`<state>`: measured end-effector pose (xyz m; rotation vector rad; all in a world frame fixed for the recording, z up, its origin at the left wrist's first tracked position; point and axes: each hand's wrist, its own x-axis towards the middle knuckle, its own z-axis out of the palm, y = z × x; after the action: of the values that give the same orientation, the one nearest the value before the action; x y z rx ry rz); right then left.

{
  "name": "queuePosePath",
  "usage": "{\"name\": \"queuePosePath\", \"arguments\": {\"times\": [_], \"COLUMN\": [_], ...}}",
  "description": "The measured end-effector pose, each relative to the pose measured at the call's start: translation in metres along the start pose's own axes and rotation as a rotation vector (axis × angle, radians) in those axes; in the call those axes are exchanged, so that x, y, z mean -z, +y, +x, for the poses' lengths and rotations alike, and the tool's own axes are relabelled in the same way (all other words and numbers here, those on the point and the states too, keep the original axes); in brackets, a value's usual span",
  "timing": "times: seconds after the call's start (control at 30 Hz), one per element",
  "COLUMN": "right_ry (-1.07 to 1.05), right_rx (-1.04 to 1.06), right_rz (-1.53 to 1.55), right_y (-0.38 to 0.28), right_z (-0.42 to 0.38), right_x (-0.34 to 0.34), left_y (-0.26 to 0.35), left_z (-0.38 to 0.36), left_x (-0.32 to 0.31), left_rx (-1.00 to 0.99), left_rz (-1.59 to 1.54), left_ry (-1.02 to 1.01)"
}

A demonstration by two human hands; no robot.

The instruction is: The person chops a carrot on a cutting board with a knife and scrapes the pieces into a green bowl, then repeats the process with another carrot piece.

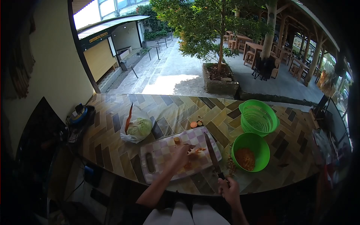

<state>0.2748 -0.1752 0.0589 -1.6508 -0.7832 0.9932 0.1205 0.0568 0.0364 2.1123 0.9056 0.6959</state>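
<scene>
Table [112,150] is a curved counter clad in herringbone tile, tan/brown/grey, glossy, facing an open paved courtyard with a tree in a stone planter [220,83] and wooden dining furniture under a timber roof at right. Cream wall on the left; a blue-topped gadget with cables [79,117] sits at the table's left end. Cutting board [165,159] is a flat plastic rectangle, purple-and-white check, handle slot at its left end, lying angled at the near edge. Left hand [182,154] rests flat on the board, fingers pressed together over orange carrot pieces [198,150]; a carrot stub [176,140] stands just behind it. Right hand [228,186] is clamped on the dark handle of a kitchen knife [210,152], long blade lying across the board's right edge, tip pointing away. Clear plastic bag [137,129] left of the board holds a pale green cabbage and a carrot poking out. Round green bowl [250,152] right of the board holds orange shredded scraps. Green mesh colander [258,117] behind it, contents not readable. Two small carrot ends [195,124] sit on the tile beyond the board.
</scene>
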Motion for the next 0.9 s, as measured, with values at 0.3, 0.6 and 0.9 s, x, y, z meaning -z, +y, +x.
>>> {"name": "queuePosePath", "arguments": {"times": [0.3, 0.6, 0.9], "right_ry": [0.013, -0.028, -0.054], "right_rx": [-0.018, -0.022, -0.006], "right_rz": [0.036, 0.045, 0.055], "right_y": [0.000, 0.001, -0.002], "right_z": [-0.002, -0.004, -0.003], "right_x": [0.005, 0.008, 0.011], "left_y": [-0.027, -0.024, -0.021], "left_z": [0.026, 0.027, 0.027], "left_x": [-0.016, -0.014, -0.018], "left_rx": [-0.183, -0.073, 0.053], "left_rz": [-0.034, -0.144, -0.202], "left_ry": [-0.148, -0.198, -0.062]}}
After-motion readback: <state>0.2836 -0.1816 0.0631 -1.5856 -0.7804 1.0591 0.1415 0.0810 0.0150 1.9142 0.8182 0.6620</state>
